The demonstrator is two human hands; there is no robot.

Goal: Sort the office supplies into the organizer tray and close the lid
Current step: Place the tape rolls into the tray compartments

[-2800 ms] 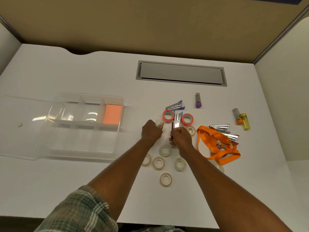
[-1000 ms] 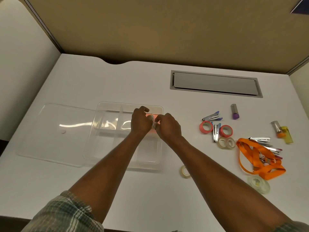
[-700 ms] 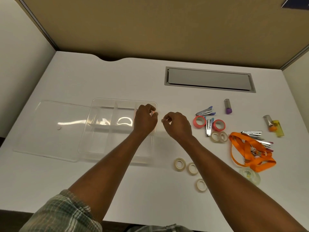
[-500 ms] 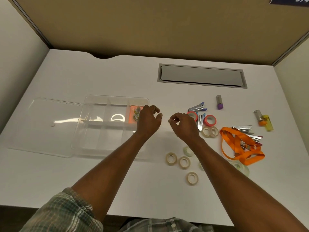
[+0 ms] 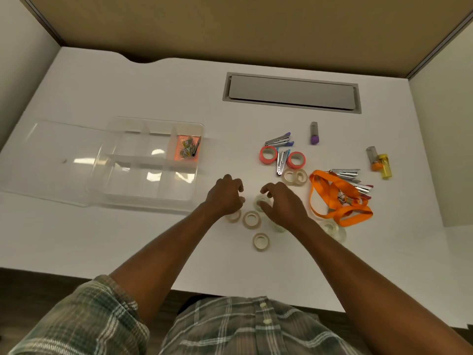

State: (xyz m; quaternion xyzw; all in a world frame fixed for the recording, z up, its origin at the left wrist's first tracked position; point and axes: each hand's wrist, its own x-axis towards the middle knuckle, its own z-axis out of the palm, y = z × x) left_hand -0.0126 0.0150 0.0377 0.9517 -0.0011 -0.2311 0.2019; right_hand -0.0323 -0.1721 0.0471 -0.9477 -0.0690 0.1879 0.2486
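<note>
Left hand and right hand move off organizer tray, now over tape rolls. Left loosely curled, empty; right's grip unclear.

Both arms extended; left hand and right hand side by side, just right of tray, fingers loosely curled

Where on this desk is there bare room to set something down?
Bare desk: behind the organizer tray up to the partition; the strip between the tray and the pink tape rolls; the near edge in front of the tray. Crowded: the beige tape rolls around the left hand and right hand, and rightward to the orange lanyard.
</note>
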